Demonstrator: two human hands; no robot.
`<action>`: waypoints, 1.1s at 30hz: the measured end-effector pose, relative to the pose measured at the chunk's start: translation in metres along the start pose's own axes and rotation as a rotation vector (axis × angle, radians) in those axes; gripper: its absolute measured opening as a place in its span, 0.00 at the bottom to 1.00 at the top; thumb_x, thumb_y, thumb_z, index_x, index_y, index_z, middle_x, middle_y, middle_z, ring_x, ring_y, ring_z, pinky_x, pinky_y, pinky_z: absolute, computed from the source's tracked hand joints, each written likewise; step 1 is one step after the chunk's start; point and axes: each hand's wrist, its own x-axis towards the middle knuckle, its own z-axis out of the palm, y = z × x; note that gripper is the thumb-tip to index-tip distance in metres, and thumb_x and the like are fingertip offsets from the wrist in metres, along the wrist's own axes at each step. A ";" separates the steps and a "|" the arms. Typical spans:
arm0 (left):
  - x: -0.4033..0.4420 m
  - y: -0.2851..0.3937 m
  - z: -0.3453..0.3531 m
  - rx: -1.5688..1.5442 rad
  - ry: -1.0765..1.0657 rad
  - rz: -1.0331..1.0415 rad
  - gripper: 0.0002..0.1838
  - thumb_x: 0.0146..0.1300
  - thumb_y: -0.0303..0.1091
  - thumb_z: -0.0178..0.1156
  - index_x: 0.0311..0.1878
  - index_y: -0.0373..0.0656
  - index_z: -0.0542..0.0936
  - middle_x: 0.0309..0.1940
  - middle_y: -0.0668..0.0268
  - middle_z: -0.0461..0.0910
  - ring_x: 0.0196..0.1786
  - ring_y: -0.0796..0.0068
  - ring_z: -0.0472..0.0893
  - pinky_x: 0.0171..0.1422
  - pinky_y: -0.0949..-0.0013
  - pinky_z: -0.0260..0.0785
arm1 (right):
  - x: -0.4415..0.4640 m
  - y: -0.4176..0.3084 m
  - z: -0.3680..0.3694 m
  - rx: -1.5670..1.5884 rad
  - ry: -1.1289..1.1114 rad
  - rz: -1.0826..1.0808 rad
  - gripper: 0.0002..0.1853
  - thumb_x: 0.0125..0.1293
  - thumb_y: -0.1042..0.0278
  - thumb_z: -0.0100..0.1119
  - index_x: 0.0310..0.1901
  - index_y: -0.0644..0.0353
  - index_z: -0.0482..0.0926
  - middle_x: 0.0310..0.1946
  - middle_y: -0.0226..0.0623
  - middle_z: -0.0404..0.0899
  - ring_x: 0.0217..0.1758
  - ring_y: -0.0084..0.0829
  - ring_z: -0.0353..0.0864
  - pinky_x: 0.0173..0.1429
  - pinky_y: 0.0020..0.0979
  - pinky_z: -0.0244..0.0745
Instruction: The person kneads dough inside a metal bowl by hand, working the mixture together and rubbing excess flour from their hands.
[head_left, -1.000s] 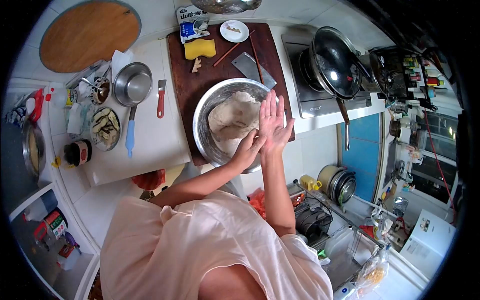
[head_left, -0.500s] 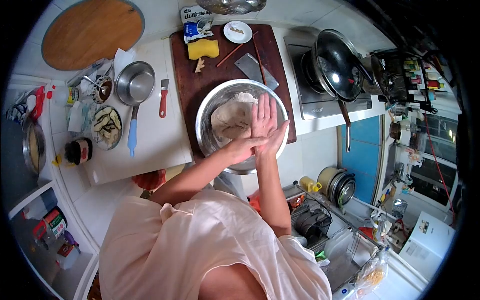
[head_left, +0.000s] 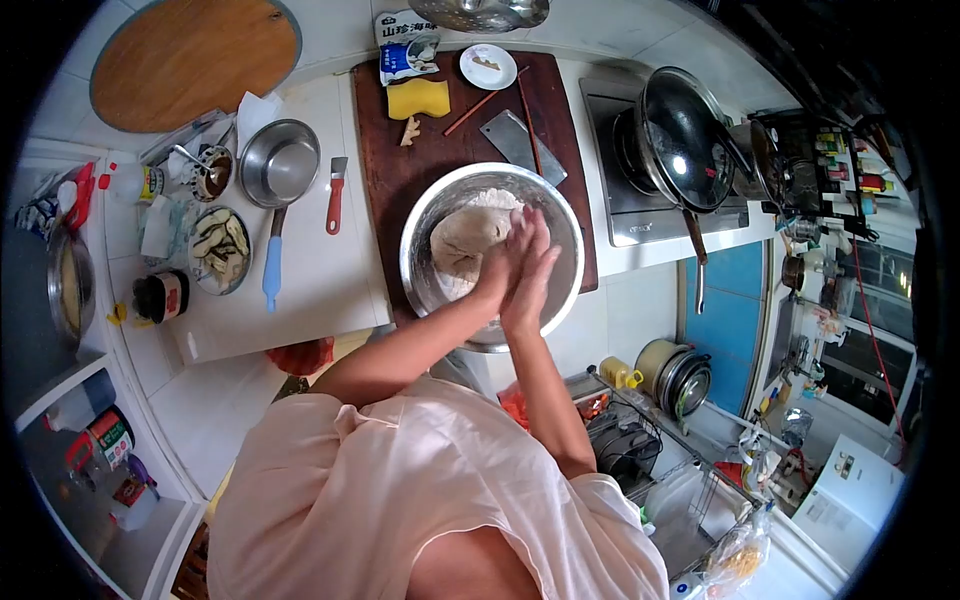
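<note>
A steel mixing bowl (head_left: 565, 290) holds a pale lump of dough (head_left: 465, 240) with some loose white flour (head_left: 497, 199) at its far side. Over the bowl's near right part, my left hand (head_left: 503, 265) lies palm to palm against my right hand (head_left: 530, 285). Both hands have their fingers stretched out, pointing away from me, and no object shows in them. The dough sits just left of my left hand. Beneath the bowl is a dark wooden board (head_left: 385, 180).
On the board are a cleaver (head_left: 520, 145), chopsticks (head_left: 531, 130), a yellow sponge (head_left: 418, 98), ginger (head_left: 410, 131) and a small plate (head_left: 488, 66). A saucepan (head_left: 280, 165), a red-handled scraper (head_left: 335, 200) and a bowl of slices (head_left: 220, 250) stand left. A wok (head_left: 685, 140) sits on the right stove.
The palms, crossed with the right one facing up half a second ago, are now pressed together side by side. My left fingers have moved forward along my right hand.
</note>
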 end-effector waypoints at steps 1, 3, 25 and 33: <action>0.007 0.005 0.001 0.070 0.028 0.080 0.27 0.73 0.53 0.43 0.56 0.38 0.76 0.49 0.63 0.78 0.53 0.69 0.77 0.55 0.70 0.69 | -0.006 0.000 0.003 -0.113 0.007 0.037 0.42 0.71 0.33 0.21 0.73 0.62 0.50 0.74 0.46 0.48 0.78 0.42 0.44 0.79 0.40 0.35; 0.014 0.021 -0.010 -0.188 -0.198 -0.191 0.40 0.70 0.66 0.36 0.68 0.38 0.64 0.63 0.52 0.69 0.65 0.65 0.69 0.69 0.66 0.59 | -0.013 0.001 0.008 -0.160 -0.029 0.003 0.40 0.72 0.34 0.21 0.73 0.61 0.50 0.75 0.42 0.48 0.78 0.41 0.42 0.79 0.39 0.33; -0.036 0.008 -0.025 -0.161 -0.466 0.356 0.49 0.65 0.73 0.29 0.76 0.43 0.41 0.75 0.53 0.46 0.71 0.53 0.60 0.76 0.58 0.45 | -0.014 0.056 -0.016 0.115 0.351 0.284 0.17 0.74 0.55 0.48 0.50 0.62 0.74 0.38 0.29 0.77 0.39 0.19 0.74 0.41 0.22 0.69; -0.060 0.011 -0.034 0.519 -0.577 0.717 0.54 0.62 0.75 0.33 0.75 0.34 0.42 0.75 0.50 0.46 0.77 0.56 0.48 0.78 0.59 0.38 | 0.010 0.018 -0.025 0.254 0.473 0.447 0.19 0.75 0.53 0.45 0.31 0.57 0.75 0.23 0.30 0.73 0.23 0.22 0.69 0.27 0.25 0.66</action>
